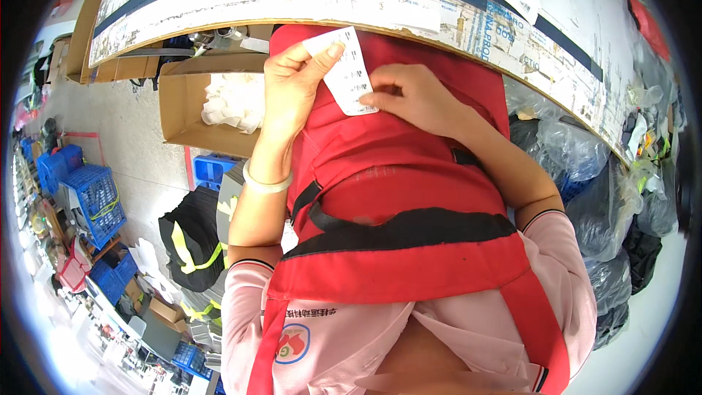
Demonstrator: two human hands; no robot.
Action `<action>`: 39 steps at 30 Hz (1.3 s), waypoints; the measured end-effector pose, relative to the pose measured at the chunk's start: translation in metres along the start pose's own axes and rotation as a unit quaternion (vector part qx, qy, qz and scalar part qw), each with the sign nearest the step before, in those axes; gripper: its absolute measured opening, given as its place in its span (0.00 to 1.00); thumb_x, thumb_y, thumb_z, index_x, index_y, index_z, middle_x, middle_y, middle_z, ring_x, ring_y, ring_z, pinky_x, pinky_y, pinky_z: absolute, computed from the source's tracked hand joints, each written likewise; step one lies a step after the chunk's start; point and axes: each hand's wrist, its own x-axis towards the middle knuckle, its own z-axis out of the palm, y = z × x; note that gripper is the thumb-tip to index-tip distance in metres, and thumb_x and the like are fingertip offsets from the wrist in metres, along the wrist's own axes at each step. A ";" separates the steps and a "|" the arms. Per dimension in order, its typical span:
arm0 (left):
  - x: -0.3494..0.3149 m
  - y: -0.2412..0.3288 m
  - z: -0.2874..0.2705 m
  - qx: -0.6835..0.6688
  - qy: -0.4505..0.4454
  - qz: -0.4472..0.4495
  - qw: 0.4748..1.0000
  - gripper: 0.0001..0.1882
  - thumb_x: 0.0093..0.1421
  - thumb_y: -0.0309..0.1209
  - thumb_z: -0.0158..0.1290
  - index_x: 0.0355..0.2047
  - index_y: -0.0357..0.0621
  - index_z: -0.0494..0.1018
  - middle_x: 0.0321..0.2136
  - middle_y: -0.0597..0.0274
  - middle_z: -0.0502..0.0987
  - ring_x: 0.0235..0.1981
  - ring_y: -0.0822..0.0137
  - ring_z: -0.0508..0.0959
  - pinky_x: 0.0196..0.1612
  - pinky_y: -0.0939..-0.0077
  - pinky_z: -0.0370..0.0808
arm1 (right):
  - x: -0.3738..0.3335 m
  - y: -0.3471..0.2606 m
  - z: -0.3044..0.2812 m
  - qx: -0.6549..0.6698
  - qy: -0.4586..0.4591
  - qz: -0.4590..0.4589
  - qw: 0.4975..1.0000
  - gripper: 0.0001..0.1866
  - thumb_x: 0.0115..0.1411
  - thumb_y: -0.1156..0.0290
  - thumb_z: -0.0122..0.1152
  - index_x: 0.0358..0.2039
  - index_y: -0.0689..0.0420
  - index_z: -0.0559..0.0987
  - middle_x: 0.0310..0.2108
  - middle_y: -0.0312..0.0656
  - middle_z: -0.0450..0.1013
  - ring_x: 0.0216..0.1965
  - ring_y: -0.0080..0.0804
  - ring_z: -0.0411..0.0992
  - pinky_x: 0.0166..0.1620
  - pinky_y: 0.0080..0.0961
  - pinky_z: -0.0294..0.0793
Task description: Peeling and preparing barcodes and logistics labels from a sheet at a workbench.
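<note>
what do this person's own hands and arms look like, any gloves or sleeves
The left hand and right hand wear no gloves. A pale bangle circles the left wrist. The short sleeves are light pink, with dark and white striped edging.

A white worktable (219, 11) is showing scuffed, peeling patches. Left of the worktable, a smooth grey floor (139, 143) is extending past blue crates (95, 201). Beside the worktable's right end, plastic bags (596, 219) are lying heaped.

A left hand (294, 79) pinches a printed white strip (344, 73) by the bench's (219, 18) near edge; the right hand (418, 96) touches its lower end.
</note>
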 end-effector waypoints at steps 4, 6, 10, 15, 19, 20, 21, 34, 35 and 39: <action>-0.015 0.003 0.005 0.041 -0.053 -0.020 0.998 0.07 0.59 0.24 0.57 0.37 0.35 0.78 0.28 0.64 0.80 0.29 0.80 0.76 0.33 0.86 0.73 | 0.006 -0.024 -0.023 0.121 0.079 0.011 0.989 0.10 0.59 0.67 0.60 0.34 0.62 0.79 0.26 0.35 0.75 0.24 0.19 0.70 0.30 0.17 0.69; -0.020 0.005 0.010 0.044 -0.079 -0.038 0.995 0.07 0.58 0.24 0.57 0.37 0.35 0.78 0.28 0.65 0.80 0.28 0.80 0.76 0.32 0.87 0.73 | 0.005 -0.034 -0.031 0.121 0.065 0.024 0.990 0.09 0.62 0.69 0.58 0.36 0.61 0.79 0.27 0.32 0.73 0.25 0.15 0.69 0.30 0.11 0.69; -0.024 0.000 0.020 -0.024 -0.079 -0.055 0.995 0.08 0.59 0.23 0.56 0.39 0.35 0.77 0.29 0.64 0.80 0.29 0.79 0.76 0.33 0.85 0.75 | 0.000 -0.037 -0.033 0.106 0.043 0.023 0.993 0.09 0.62 0.68 0.58 0.35 0.62 0.79 0.23 0.32 0.73 0.23 0.15 0.68 0.28 0.11 0.69; -0.022 -0.010 0.019 -0.096 -0.090 -0.083 0.988 0.08 0.60 0.26 0.56 0.39 0.37 0.78 0.30 0.64 0.80 0.29 0.78 0.77 0.34 0.84 0.75 | -0.005 -0.030 -0.036 0.156 0.004 0.038 0.987 0.09 0.64 0.70 0.55 0.36 0.64 0.77 0.25 0.34 0.72 0.25 0.17 0.71 0.30 0.13 0.73; -0.023 -0.014 0.018 -0.101 -0.090 -0.105 0.985 0.08 0.60 0.26 0.55 0.39 0.37 0.78 0.30 0.64 0.80 0.30 0.78 0.77 0.34 0.84 0.74 | -0.007 -0.026 -0.036 0.164 -0.010 0.030 0.986 0.09 0.64 0.71 0.53 0.38 0.63 0.76 0.26 0.35 0.72 0.25 0.18 0.72 0.31 0.14 0.74; -0.023 -0.014 0.017 -0.110 -0.091 -0.115 0.983 0.08 0.60 0.26 0.55 0.39 0.38 0.78 0.30 0.64 0.80 0.30 0.78 0.77 0.34 0.84 0.74 | -0.007 -0.025 -0.035 0.166 -0.014 0.028 0.986 0.09 0.64 0.71 0.53 0.38 0.63 0.76 0.26 0.35 0.72 0.25 0.18 0.72 0.31 0.15 0.74; -0.023 -0.015 0.017 -0.120 -0.091 -0.125 0.981 0.08 0.60 0.26 0.55 0.39 0.38 0.78 0.30 0.64 0.80 0.29 0.77 0.77 0.34 0.84 0.74 | -0.007 -0.024 -0.035 0.169 -0.019 0.026 0.985 0.09 0.65 0.72 0.52 0.39 0.63 0.76 0.26 0.35 0.73 0.25 0.18 0.72 0.31 0.15 0.74; -0.026 -0.019 0.017 -0.129 -0.107 -0.077 0.983 0.08 0.58 0.22 0.56 0.38 0.35 0.76 0.33 0.61 0.80 0.32 0.75 0.78 0.36 0.81 0.75 | -0.013 -0.005 -0.014 0.376 -0.068 0.175 0.907 0.11 0.61 0.68 0.59 0.39 0.63 0.76 0.26 0.36 0.74 0.22 0.18 0.70 0.28 0.15 0.71; -0.025 -0.019 0.020 -0.153 -0.083 -0.076 0.982 0.05 0.57 0.21 0.57 0.35 0.36 0.76 0.29 0.61 0.80 0.29 0.76 0.78 0.33 0.82 0.75 | -0.013 -0.006 -0.017 0.305 -0.031 0.136 0.942 0.12 0.61 0.67 0.58 0.39 0.63 0.76 0.26 0.35 0.73 0.23 0.17 0.70 0.29 0.15 0.71; -0.019 -0.020 0.023 -0.130 -0.037 -0.080 0.988 0.04 0.57 0.22 0.58 0.34 0.35 0.77 0.27 0.62 0.80 0.26 0.77 0.77 0.30 0.83 0.74 | -0.011 -0.014 -0.024 0.231 0.071 0.054 0.969 0.10 0.63 0.69 0.56 0.37 0.63 0.77 0.26 0.33 0.72 0.24 0.16 0.69 0.31 0.15 0.72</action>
